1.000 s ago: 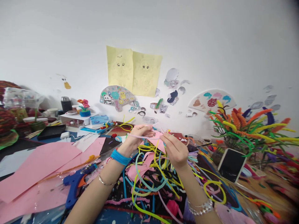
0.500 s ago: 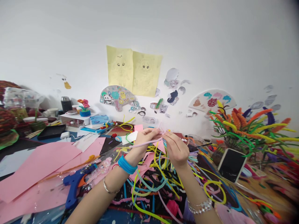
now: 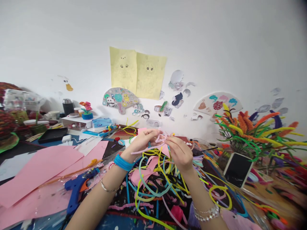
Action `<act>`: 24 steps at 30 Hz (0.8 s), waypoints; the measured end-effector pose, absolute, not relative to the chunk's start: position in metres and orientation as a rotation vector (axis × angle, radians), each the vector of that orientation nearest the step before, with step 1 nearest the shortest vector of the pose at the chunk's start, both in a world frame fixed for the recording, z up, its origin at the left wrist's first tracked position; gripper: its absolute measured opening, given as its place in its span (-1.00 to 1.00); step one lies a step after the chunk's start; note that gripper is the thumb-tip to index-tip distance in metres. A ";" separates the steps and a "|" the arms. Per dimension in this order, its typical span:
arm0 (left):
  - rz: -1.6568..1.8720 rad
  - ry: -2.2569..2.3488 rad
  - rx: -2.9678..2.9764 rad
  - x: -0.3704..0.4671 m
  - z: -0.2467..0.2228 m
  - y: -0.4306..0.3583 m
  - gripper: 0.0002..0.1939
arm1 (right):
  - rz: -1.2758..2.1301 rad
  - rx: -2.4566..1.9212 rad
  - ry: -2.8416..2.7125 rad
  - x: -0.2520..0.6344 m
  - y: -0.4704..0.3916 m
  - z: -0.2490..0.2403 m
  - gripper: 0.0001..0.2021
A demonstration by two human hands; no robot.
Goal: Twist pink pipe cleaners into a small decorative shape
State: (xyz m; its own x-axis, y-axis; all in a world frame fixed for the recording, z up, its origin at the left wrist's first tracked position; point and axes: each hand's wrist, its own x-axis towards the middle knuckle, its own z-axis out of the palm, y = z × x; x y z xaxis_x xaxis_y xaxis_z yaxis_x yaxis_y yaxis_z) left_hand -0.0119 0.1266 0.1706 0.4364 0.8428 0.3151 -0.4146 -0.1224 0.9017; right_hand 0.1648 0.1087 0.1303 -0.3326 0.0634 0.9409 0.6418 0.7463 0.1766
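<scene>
Between my two hands is a pale pink-lilac pipe cleaner [image 3: 146, 149], bent into small loops at its upper end, with a straight tail running down to the left. My left hand [image 3: 143, 140] pinches the looped part from the left, fingers closed. From the right, my right hand [image 3: 179, 151] closes its thumb and fingertips on the same looped piece. Both hands are raised over a tangled heap of yellow, mint and blue pipe cleaners [image 3: 155, 191]. Pink paper scraps [image 3: 141, 174] lie among the heap.
To the left, a blue glue gun [image 3: 75, 191] lies on plastic over pink paper sheets [image 3: 45, 169]. A phone [image 3: 238, 170] leans at the right beside a pot of orange and green pipe-cleaner plants [image 3: 249, 131]. A tissue pack [image 3: 102, 123] and black tray [image 3: 53, 135] stand further back.
My left hand and forearm have shifted slightly left. The pipe cleaner's tail now points lower left, and its looped part shows more clearly between my fingertips.
</scene>
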 end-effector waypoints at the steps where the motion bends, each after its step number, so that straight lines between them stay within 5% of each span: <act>1: 1.141 0.450 1.320 -0.014 0.171 0.128 -0.76 | -0.633 -0.544 -1.845 0.164 0.108 0.131 -0.68; 15: 1.185 0.477 1.398 -0.013 0.175 0.121 -0.89 | -0.283 -0.739 -1.712 0.150 0.096 0.151 -0.85; 24: 1.167 0.516 1.458 -0.007 0.171 0.122 -0.75 | -0.525 -0.855 -1.823 0.157 0.100 0.146 -0.75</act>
